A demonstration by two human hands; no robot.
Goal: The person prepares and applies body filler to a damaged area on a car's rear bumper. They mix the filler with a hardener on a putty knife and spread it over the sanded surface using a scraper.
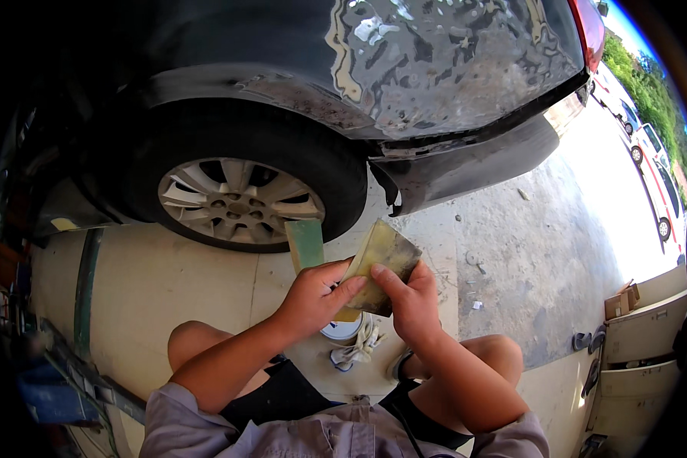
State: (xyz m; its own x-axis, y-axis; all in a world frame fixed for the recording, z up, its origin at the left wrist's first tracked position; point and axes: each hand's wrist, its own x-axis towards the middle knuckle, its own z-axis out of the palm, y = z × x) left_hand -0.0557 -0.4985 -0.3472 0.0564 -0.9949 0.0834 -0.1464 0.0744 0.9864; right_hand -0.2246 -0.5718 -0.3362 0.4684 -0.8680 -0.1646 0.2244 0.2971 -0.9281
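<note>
A folded yellowish sheet (390,258), dark and worn in patches, is between my two hands; it looks like sandpaper. My left hand (313,296) is closed with its thumb on the sheet's near left edge. From behind its fingers a flat green board (305,243) with a pale side edge sticks up, apparently held in the same hand. Closed on the sheet's right side, my right hand (414,299) presses its thumb flat against the face. The fingers behind the sheet are hidden. A tan end shows below my hands, partly covered.
Ahead stands a car with a silver wheel (240,200) and a bare, patchy, sanded body panel (450,76). The bumper (473,172) hangs partly loose. Between my knees are a round can (342,330) and a crumpled cloth glove (359,345). Cabinets (641,328) line the right.
</note>
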